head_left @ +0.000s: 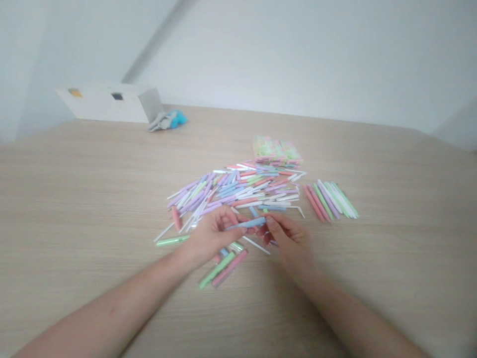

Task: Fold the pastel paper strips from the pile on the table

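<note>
Both my hands meet low in the middle of the table, just in front of a loose heap of pastel plastic sticks (pixel 231 191). A pale blue stick (pixel 248 223) spans the gap between them. My left hand (pixel 212 233) pinches its left end, and my right hand (pixel 288 238) grips its right end between thumb and fingers. Below my hands lie a green stick (pixel 216 270) and a pink stick (pixel 230 268). Thin white sticks are scattered through the heap, and one (pixel 256 245) lies near my right hand.
A neat row of pink, purple and green sticks (pixel 330 200) lies right of the heap on the wooden table (pixel 82 199). Behind the heap are pastel packets (pixel 276 150). A white box (pixel 108 103) and a grey-blue cloth item (pixel 167 120) stand at the far edge.
</note>
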Tool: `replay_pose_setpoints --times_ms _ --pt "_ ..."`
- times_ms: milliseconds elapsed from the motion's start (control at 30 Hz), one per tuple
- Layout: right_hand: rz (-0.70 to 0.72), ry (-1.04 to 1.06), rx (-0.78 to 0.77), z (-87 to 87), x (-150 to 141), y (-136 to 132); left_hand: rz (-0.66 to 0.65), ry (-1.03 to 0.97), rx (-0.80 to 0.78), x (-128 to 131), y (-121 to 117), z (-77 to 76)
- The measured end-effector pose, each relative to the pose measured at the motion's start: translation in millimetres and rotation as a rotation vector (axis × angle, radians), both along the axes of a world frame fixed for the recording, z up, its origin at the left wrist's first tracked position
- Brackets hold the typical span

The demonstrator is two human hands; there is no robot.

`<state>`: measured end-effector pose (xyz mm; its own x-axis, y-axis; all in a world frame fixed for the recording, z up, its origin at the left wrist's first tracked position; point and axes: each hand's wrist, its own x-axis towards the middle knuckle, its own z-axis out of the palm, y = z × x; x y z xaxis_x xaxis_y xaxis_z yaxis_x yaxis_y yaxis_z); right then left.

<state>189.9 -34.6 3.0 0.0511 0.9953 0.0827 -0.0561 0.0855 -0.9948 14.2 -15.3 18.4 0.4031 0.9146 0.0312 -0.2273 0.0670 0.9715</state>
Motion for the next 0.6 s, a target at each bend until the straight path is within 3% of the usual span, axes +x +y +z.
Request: replay_pose_setpoints --times_ms 267,467,600 --pt "-0.009 -0.059 0.025 -2.8 1 -1 -0.027 0.107 -0.058 -1 0 1.5" --pt "0.012 -0.047 0.039 0.5 1 -3 -0.134 0.107 0.013 -2 1 -1.4" --pt "-0.026 -0.034 0.092 6.4 11 2 -0.091 0.112 0.001 -5 4 -4.1"
